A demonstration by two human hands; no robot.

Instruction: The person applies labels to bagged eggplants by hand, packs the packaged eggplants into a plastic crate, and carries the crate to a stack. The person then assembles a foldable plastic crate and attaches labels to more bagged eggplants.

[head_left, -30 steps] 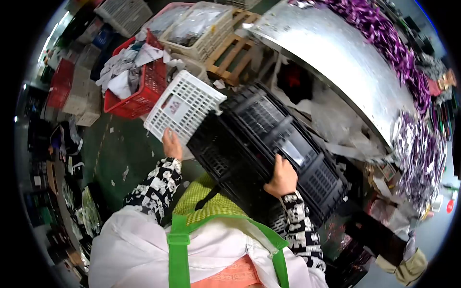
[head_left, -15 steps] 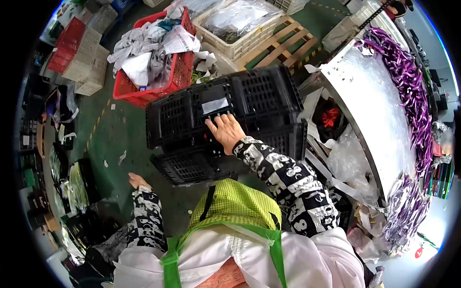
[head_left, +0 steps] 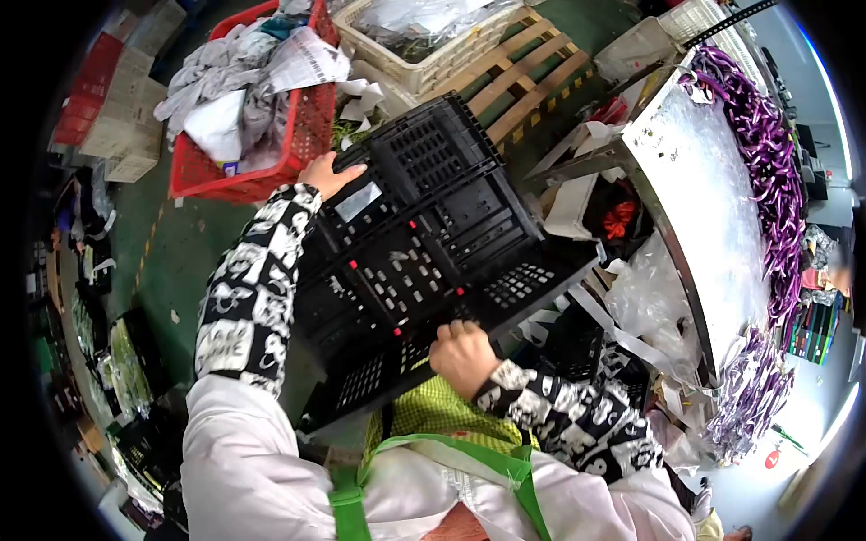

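Observation:
A black plastic folding crate (head_left: 406, 270) is tilted in front of my body, its sides partly unfolded and its inner panels with small red clips showing. My left hand (head_left: 332, 176) grips the crate's far left edge beside a pale label (head_left: 358, 202), its thumb lying over the rim. My right hand (head_left: 464, 357) is closed on the crate's near edge, knuckles up. The undersides of the fingers are hidden.
A red basket (head_left: 302, 135) heaped with grey and white cloth or paper stands ahead left. Behind are a cream crate (head_left: 419, 77) and a wooden pallet (head_left: 532, 90). A metal-edged table (head_left: 699, 180) with purple tinsel (head_left: 753, 162) curves along the right.
The black crate has opened out and tilted. My left hand has come from the side onto its far left edge, and my right hand has moved from its top to the near edge.

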